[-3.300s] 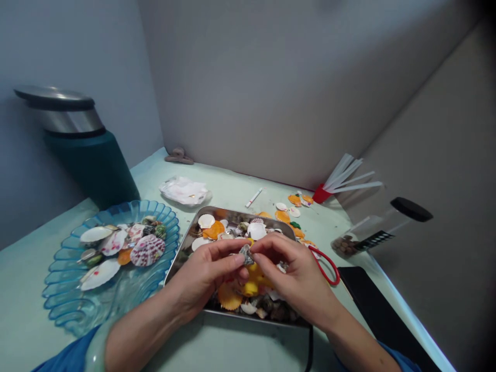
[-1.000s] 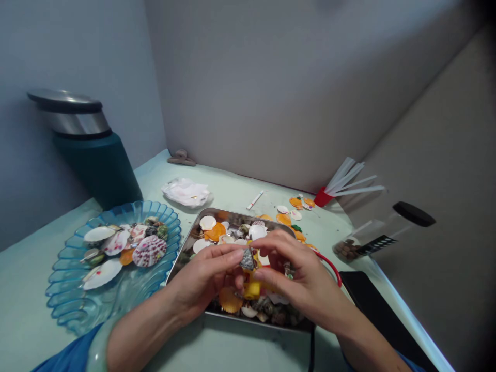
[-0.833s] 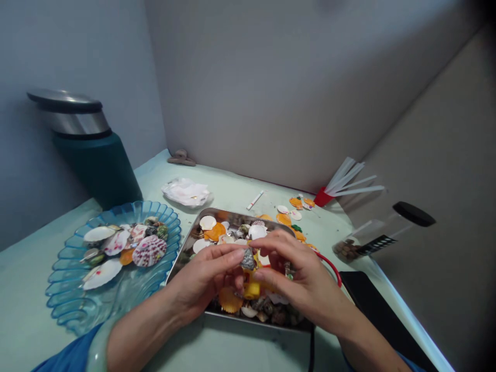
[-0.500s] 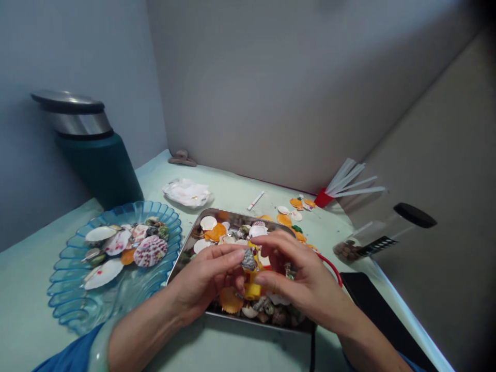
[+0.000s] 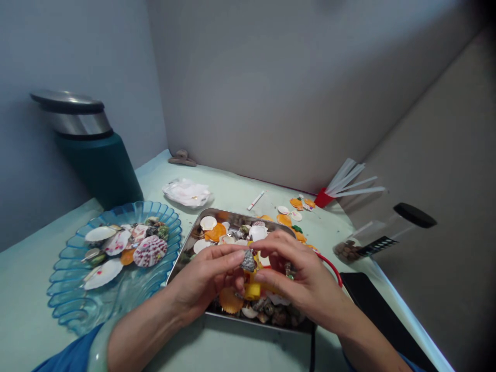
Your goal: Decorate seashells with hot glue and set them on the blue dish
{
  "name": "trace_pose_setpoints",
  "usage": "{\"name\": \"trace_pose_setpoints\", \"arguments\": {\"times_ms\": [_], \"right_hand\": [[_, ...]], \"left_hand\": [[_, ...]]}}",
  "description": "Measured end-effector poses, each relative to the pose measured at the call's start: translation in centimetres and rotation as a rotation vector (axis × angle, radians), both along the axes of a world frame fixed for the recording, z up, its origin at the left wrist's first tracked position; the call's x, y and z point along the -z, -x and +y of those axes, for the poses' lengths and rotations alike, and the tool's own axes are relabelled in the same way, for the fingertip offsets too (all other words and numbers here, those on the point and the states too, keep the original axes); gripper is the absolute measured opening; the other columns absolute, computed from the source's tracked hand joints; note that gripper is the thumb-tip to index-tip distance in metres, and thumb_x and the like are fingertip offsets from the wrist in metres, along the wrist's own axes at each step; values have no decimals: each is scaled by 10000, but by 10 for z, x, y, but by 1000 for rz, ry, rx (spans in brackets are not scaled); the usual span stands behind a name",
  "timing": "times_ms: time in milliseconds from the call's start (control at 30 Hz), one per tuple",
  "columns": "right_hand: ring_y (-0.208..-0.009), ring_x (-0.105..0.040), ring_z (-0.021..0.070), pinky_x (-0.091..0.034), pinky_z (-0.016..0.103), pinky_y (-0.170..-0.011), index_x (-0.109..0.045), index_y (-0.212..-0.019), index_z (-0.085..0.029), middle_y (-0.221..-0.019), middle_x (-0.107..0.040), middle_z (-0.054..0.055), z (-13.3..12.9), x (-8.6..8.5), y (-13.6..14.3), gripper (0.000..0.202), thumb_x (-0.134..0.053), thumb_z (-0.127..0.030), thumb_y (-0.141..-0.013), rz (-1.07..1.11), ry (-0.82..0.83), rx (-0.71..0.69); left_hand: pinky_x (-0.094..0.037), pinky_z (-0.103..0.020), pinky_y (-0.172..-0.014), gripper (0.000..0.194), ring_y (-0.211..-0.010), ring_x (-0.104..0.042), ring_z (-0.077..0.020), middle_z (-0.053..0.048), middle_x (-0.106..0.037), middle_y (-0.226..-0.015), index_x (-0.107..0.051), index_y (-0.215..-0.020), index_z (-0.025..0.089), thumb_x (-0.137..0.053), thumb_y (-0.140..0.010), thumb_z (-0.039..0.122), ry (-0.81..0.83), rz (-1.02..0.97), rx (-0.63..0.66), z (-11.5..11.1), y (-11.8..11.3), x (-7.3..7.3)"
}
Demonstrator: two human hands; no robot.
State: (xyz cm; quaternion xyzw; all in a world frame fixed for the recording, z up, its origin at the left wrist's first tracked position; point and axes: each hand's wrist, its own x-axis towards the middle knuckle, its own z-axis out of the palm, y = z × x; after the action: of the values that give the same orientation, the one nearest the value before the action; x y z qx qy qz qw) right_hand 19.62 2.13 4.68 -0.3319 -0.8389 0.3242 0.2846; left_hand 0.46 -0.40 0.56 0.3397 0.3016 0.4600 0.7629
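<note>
My left hand (image 5: 211, 266) pinches a small grey, rough shell (image 5: 248, 261) between thumb and fingers, above a metal tray. Just right of it, my right hand (image 5: 296, 271) curves with thumb and index finger apart, their tips close beside the shell; whether they touch it I cannot tell. Beneath both hands lies a yellow tool (image 5: 252, 290), mostly hidden, that looks like a glue gun. The metal tray (image 5: 185, 253) holds many shells, among them an orange scallop shell (image 5: 231, 300) and white ones.
At left, a blue scalloped plate (image 5: 67, 289) carries several shells, with a dark teal bottle (image 5: 98, 165) behind it. Orange and white shells (image 5: 284, 220) lie beyond the tray. Translucent sticks stand in a red cup (image 5: 324, 198). A clear jar (image 5: 372, 243) and a black slab (image 5: 382, 310) are at right.
The grey shell has turned slightly in my left fingers. My right index finger and thumb have shifted a little; everything else stays put.
</note>
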Motion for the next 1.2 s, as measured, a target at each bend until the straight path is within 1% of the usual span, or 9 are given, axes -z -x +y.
{"name": "trace_pose_setpoints", "arguments": {"times_ms": [200,300,533,633,700,800,933,1100,1200], "right_hand": [[-878,-551,195,-454,329,-779,-597,-1193,-261,-976,-580,32,1,-1,-1,362,-693,-293,-845,6,-14,-3],[-843,-559,183,-469,303,-729,-563,-1237,-287,-979,-581,24,0,-1,-2,403,-679,-319,-852,33,-3,2],[-802,-619,169,-487,268,-731,-621,-1118,-292,-901,-638,4,-2,-4,-4,207,-530,-308,-933,75,-89,133],[-851,-653,189,-500,275,-770,-639,-1096,-287,-1021,-678,20,-3,-4,-5,209,-522,-324,-927,35,-147,165],[-876,-665,201,-515,267,-757,-655,-1072,-285,-1018,-695,24,-3,-3,-4,208,-524,-340,-920,34,-182,169],[-873,-673,198,-522,258,-765,-674,-1024,-296,-992,-710,11,-4,-3,-4,189,-533,-347,-909,41,-231,175],[-922,-668,213,-514,274,-800,-691,-976,-297,-994,-720,7,-4,-3,-4,182,-533,-355,-906,34,-277,199],[-872,-682,204,-516,271,-722,-687,-981,-281,-975,-722,16,-4,3,-5,199,-502,-335,-929,14,-246,149],[-910,-670,207,-505,291,-761,-671,-1007,-273,-996,-715,23,-5,11,-7,190,-499,-314,-937,-17,-244,116]], "left_hand": [[-433,-218,-611,251,-583,-532,-85,-54,-639,-766,-726,-985,127,-633,-828,300,-16,-13,8,0,0,-2],[-450,-227,-623,236,-583,-558,-89,-43,-647,-765,-719,-986,140,-658,-811,285,3,-37,1,-1,0,-1],[-495,-287,-764,311,-723,-646,-129,-68,-669,-926,-687,-1006,130,-752,-708,189,59,-63,-55,-3,0,0],[-500,-319,-796,338,-771,-664,-151,-61,-655,-956,-676,-986,141,-777,-666,175,7,-64,-78,-2,0,-1],[-498,-289,-716,381,-724,-671,-152,-56,-659,-892,-656,-1015,155,-786,-659,201,-26,-15,-63,-1,1,-2],[-505,-325,-755,389,-777,-669,-168,-65,-659,-942,-646,-1021,166,-789,-663,221,-135,60,-123,-2,10,-7],[-495,-344,-842,353,-885,-638,-171,-59,-664,-1014,-649,-1034,192,-755,-706,268,-304,339,-342,-7,42,-21],[-478,-365,-900,364,-1042,-619,-227,-105,-675,-1134,-623,-1114,179,-638,-780,325,-430,1077,-642,-11,98,-37],[-491,-334,-854,371,-1064,-625,-235,-80,-683,-1176,-633,-1154,204,-543,-822,341,-390,1556,-639,-6,121,-37]]}}
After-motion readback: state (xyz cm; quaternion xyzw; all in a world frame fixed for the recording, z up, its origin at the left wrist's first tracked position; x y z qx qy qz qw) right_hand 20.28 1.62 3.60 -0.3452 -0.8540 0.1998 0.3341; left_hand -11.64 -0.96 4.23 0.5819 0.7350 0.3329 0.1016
